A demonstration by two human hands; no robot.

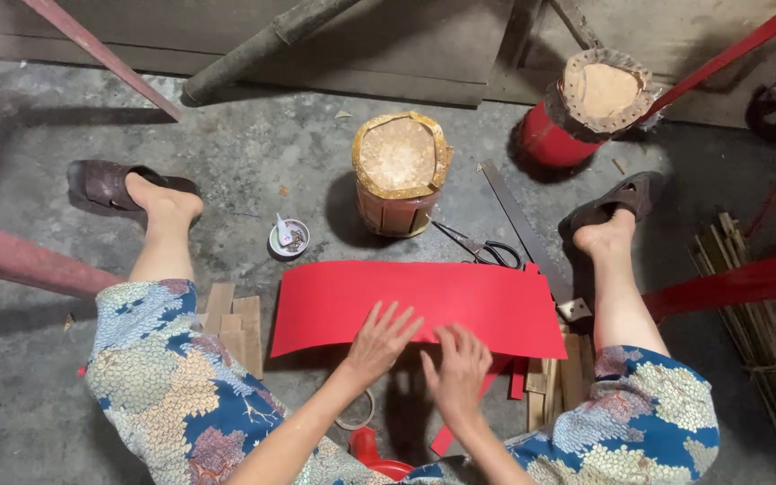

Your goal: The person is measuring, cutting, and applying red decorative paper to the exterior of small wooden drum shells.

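A curved sheet of red paper [424,301] lies on the concrete floor between my legs. My left hand [379,339] rests flat on its near edge, fingers spread. My right hand [456,368] presses on the same edge just to the right, fingers bent down onto the sheet. Red paper strips [460,418] poke out below it. Beyond the sheet stands a small drum [399,175] with a tan skin top and a gold rim.
Black-handled scissors [485,248] and a long metal ruler [523,229] lie right of the drum. A small glue dish [288,237] sits to its left. A red drum [586,108] stands at the back right. Wooden slats [235,328] and bamboo strips [747,314] flank my legs.
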